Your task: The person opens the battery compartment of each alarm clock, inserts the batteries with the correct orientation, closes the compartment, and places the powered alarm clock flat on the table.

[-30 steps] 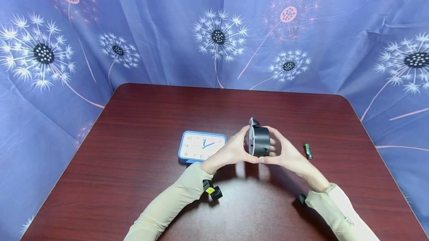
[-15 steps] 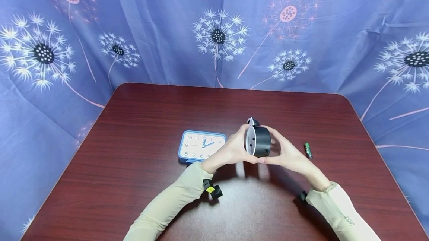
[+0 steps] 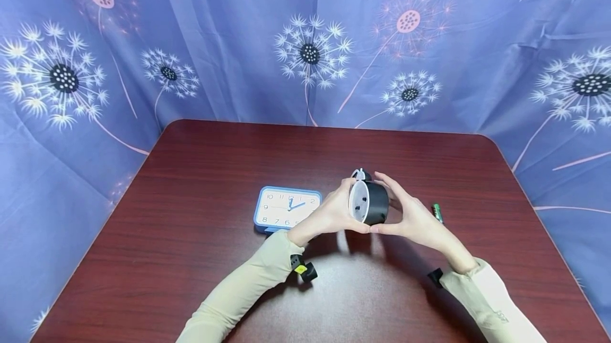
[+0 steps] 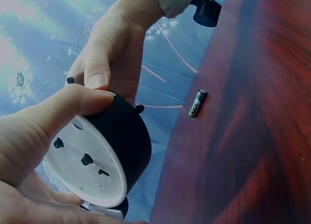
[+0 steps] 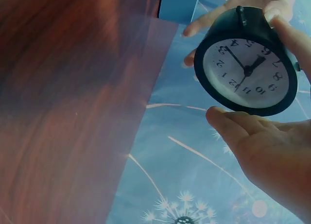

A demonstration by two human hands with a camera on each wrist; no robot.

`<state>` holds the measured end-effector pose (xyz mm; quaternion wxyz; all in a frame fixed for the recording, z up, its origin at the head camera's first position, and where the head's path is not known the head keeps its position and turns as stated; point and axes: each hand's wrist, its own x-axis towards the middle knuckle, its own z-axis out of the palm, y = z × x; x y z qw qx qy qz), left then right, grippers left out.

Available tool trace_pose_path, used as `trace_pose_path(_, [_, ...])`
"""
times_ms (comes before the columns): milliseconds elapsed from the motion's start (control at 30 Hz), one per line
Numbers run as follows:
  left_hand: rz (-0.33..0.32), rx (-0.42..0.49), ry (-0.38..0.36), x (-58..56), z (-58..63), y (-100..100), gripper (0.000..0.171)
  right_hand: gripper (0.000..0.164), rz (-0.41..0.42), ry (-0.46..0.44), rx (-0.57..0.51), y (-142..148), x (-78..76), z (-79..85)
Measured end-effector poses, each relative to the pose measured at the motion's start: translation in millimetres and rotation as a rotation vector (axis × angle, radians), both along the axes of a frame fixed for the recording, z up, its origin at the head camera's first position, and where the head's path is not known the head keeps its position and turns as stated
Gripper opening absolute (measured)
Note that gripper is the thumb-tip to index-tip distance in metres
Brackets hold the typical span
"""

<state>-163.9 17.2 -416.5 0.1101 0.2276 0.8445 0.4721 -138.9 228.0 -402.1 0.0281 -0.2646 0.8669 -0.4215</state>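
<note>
Right of centre in the head frame, the black alarm clock (image 3: 376,203) sits raised above the tabletop (image 3: 215,157), its white back panel (image 3: 359,203) facing left. The left hand (image 3: 334,213) grips the casing, thumb against its side; the right hand (image 3: 414,221) spans it more loosely, thumb and fingers curved around. For a steady hold, maintain even pressure on the casing, clear of the back knobs (image 4: 86,159).

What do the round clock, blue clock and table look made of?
Round clock: likely plastic; satin black shell, smooth white back.
Blue clock: probably plastic too, given its smooth, evenly coloured rounded frame.
Table: wood or wood-look laminate, can't tell which; streaky red-brown grain, semi-gloss with light reflecting off it.
</note>
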Motion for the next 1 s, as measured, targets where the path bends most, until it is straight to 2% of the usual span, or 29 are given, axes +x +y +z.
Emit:
trace_pose_path(167, [-0.007,-0.019,0.086,-0.9,-2.4,0.8,0.092,0.108,-0.002,0.072,0.067,-0.8,2.6,4.2])
trace_pose_path(300, [-0.003,-0.023,0.127,-1.4,-4.2,1.3,0.091,0.106,-0.008,0.111,0.126,-0.8,3.9,6.1])
trace_pose_path(600, [-0.028,-0.049,0.15,-1.3,-4.1,2.0,0.093,0.107,-0.049,0.154,0.226,-2.2,3.4,7.2])
trace_pose_path(800, [-0.052,-0.074,0.184,-2.2,-4.6,3.1,0.095,0.11,-0.036,0.183,0.241,-2.7,3.3,7.0])
trace_pose_path(1000, [-0.037,-0.124,0.158,-0.6,-3.9,3.1,0.1,0.112,-0.037,0.202,0.266,-3.2,2.7,4.6])
